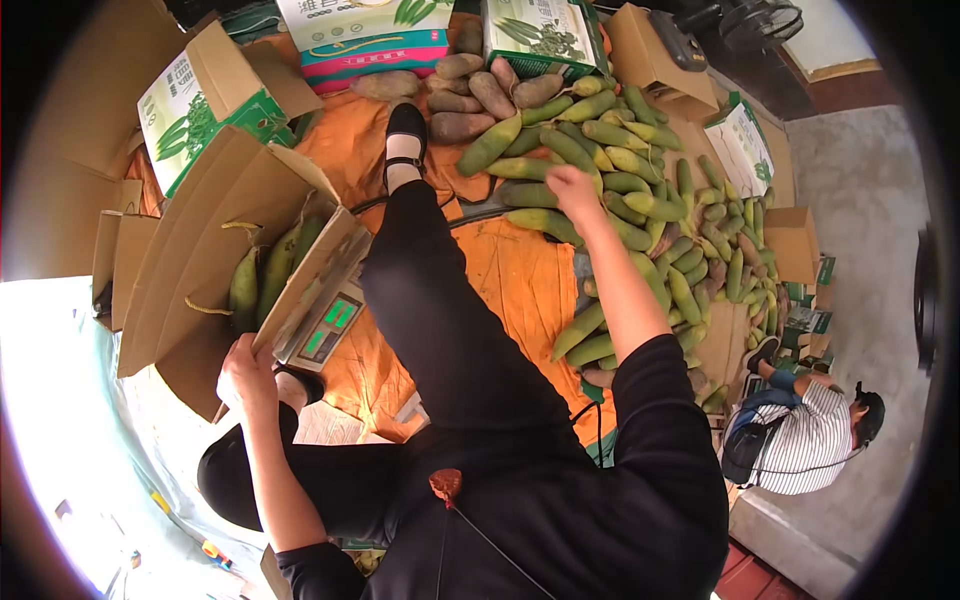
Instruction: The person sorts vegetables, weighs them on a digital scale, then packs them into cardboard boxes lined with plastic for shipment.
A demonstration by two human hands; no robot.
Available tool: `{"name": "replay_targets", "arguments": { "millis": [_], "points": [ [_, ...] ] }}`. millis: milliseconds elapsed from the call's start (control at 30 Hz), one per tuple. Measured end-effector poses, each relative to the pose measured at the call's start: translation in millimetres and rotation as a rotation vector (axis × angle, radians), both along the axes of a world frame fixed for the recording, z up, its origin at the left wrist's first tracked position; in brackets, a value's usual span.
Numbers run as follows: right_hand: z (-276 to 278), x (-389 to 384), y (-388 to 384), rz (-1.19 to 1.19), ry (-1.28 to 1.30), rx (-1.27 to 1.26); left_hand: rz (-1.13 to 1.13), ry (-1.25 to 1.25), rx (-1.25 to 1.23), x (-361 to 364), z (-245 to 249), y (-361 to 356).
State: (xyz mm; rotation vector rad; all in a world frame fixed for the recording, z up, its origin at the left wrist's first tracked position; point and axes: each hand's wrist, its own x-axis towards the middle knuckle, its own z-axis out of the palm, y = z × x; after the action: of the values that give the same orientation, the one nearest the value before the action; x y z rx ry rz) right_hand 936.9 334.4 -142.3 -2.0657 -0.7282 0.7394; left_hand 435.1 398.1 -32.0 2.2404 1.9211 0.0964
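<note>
My left hand is closed on the near edge of an open cardboard box. Inside that box lie several long green radishes. The box rests on a scale whose green-lit display faces me. My right hand is over the left part of a large pile of green radishes, its fingers curled together. One green radish lies right beside those fingers; whether they grip anything is hidden.
Reddish-brown radishes lie at the back on an orange cloth. Printed cartons stand behind them, and another opened carton is at back left. A fan is at top right. Another person sits at the right.
</note>
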Motion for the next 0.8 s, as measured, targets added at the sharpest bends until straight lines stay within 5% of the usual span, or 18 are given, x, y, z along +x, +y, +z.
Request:
{"name": "replay_targets", "arguments": {
  "millis": [300,633,800],
  "points": [
    [-118.4,26.3,-75.6,0.134,-0.415,-0.415,0.018,-0.02,0.005,-2.0,-6.1,-1.8],
    [-143.7,-6.2,-21.3,0.67,-0.799,-0.649,0.047,-0.04,-0.006,0.1,-5.9,-3.1],
    [-152.6,-20.2,-29.9,0.7,-0.926,-0.65,0.057,-0.021,0.01,-4.0,-9.9,-3.3]
  ]
}}
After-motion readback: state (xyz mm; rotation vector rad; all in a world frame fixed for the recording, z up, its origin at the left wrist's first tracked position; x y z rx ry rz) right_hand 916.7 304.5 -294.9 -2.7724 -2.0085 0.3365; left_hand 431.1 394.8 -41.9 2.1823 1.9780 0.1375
